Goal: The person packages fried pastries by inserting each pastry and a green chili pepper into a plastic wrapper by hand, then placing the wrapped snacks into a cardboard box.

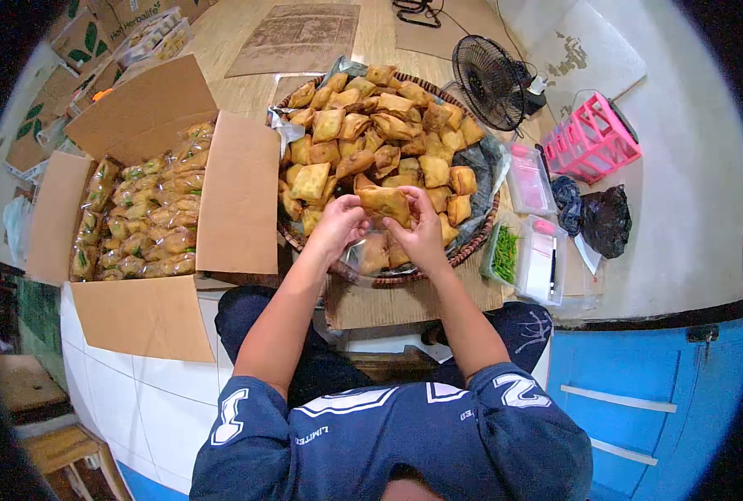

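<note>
Between my two hands is a golden-brown folded fried pastry (381,201), held above the near part of a round woven basket (473,248). My right hand (422,231) grips its right side between thumb and fingers. My left hand (344,224) is closed at the pastry's left edge, fingertips pinched together. Just below my hands, a clear plastic bag (375,253) with fried pastries inside rests at the basket's near rim. A large heap of similar square pastries (328,125) fills the lined basket.
Left of the basket stands an open cardboard box (246,192) with several bagged pastries (159,217). To the right are a tub of green chillies (505,253), clear plastic containers (543,263), a pink basket (593,140), black plastic bags (605,219) and a black fan (490,82).
</note>
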Available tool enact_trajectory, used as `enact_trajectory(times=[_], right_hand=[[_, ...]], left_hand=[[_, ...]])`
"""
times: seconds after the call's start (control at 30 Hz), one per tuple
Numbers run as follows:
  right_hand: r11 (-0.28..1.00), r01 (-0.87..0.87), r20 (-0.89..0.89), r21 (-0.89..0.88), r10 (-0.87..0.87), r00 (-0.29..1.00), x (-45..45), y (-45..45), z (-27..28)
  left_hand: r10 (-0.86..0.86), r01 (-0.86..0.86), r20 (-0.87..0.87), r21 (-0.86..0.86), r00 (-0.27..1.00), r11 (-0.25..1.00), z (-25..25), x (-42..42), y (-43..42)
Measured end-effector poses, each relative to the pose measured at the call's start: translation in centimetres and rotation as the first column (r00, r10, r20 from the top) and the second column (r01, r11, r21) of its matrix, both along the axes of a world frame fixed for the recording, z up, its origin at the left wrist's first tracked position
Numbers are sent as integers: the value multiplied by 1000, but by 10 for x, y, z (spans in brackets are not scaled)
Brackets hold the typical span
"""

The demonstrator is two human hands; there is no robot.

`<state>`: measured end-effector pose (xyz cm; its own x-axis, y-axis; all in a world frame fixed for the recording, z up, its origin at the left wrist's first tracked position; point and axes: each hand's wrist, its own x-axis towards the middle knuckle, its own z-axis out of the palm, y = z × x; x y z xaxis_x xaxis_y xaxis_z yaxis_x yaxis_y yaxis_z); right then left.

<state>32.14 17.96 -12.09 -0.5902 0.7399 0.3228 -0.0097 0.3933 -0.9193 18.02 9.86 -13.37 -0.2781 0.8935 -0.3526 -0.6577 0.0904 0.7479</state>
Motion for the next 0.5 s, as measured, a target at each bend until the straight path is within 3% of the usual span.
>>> enact_trajectory(times=[0.03,0.1,0.17,0.3,0.37,0.43,0.5], right_hand=[[999,-1,33,47,-1,999,3,2,0],[996,-3,63,92,-3,998,9,6,1],[970,-35,133,240,3,991,15,7,12],[979,-48,139,198,20,990,20,12,11],[994,-72,-147,-82,60,987,17,16,1],[989,-96,-162,-109,78,984,17,17,-3],[963,-100,-152,-249,63,986,16,13,-4]], left_hand=[[17,-22,-115,-39,993,999,2,2,-1],[-47,33,-143,-103,989,994,1,-4,-3],[-273,251,-213,-125,938,960,-7,-11,-1],[-269,263,-261,-60,927,963,-11,-3,2],[-134,168,-483,26,865,986,-5,10,1],[-180,198,-461,-9,869,980,0,13,-1],[-275,200,-618,-189,737,961,2,13,-1]])
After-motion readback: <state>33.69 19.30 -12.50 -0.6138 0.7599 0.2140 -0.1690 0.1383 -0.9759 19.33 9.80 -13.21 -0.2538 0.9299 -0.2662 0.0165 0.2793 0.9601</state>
